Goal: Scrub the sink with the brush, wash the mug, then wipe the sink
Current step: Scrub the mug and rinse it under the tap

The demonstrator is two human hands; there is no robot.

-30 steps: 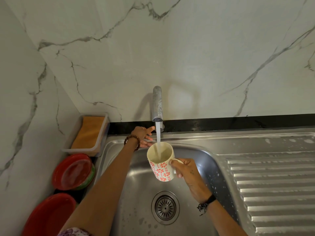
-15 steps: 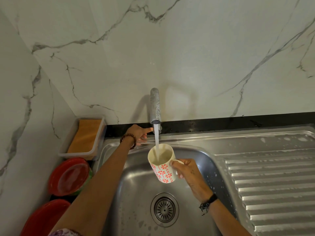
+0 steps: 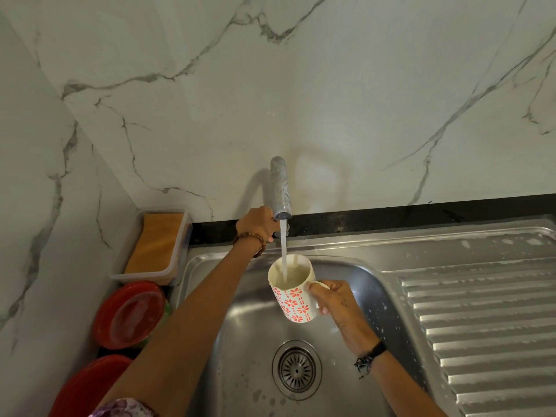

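White marble-look wall panels with grey veins rise behind a stainless steel sink (image 3: pixel 249 320), whose ribbed draining board (image 3: pixel 481 320) runs off to the right, flecked with foam. A round drain strainer (image 3: pixel 297 370) sits in the basin floor. From the back edge a metal tap (image 3: pixel 280 188) arches forward, and a thin stream of water (image 3: pixel 283 248) falls from its spout straight into a mug (image 3: pixel 293 296). The mug is cream inside, white outside with red flower patterns, and is held upright over the basin, well above the drain, partly filled with water. The right hand (image 3: pixel 337 305) grips it by the handle, fingers curled round it, a dark band on the wrist. The left hand (image 3: pixel 257 222), with a beaded bracelet on the wrist, reaches to the base of the tap just beside the spout; its fingers are curled there, but what they grasp is hidden behind the spout. To the left of the sink, in the corner, a clear plastic tub (image 3: pixel 177 251) holds an orange sponge (image 3: pixel 156 242), and red plates (image 3: pixel 129 314) lie nearer the camera.
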